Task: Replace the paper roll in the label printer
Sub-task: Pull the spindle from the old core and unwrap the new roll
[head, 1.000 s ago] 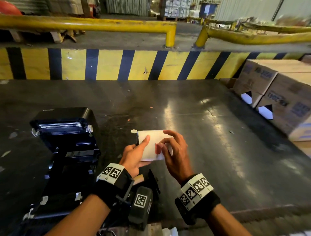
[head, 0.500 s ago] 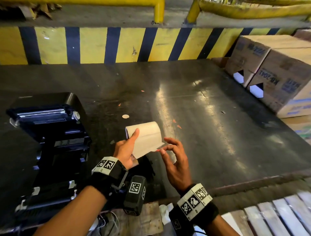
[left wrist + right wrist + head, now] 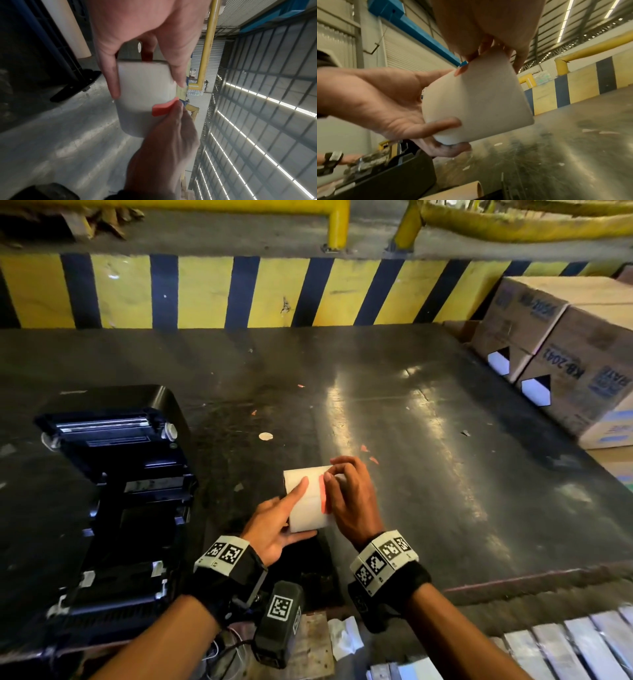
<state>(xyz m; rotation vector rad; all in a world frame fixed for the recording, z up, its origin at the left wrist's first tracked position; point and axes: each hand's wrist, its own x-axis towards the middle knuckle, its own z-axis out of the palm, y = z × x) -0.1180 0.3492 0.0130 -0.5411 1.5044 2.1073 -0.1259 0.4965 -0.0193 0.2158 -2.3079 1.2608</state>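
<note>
A white paper roll [image 3: 310,501] [image 3: 144,94] [image 3: 477,102] hangs above the dark table, held between both hands. My left hand [image 3: 274,522] grips it from the left, thumb on top and fingers underneath. My right hand [image 3: 349,498] lies over its right side, and the fingertips [image 3: 178,106] pinch an orange-red strip [image 3: 322,494] [image 3: 163,108] on the roll's surface. The black label printer [image 3: 113,491] stands to the left with its lid open; its bay is dark and I cannot see inside.
Cardboard boxes [image 3: 561,350] are stacked at the right. A yellow-and-blue striped kerb [image 3: 239,292] closes the far side of the dark table [image 3: 428,457]. A bare cardboard core [image 3: 471,189] lies near the printer. Small paper scraps [image 3: 265,436] dot the surface.
The left hand has turned the roll so an orange-red strip now shows. The right hand, lifted off half a second ago, has come back onto the roll and pinches that strip.
</note>
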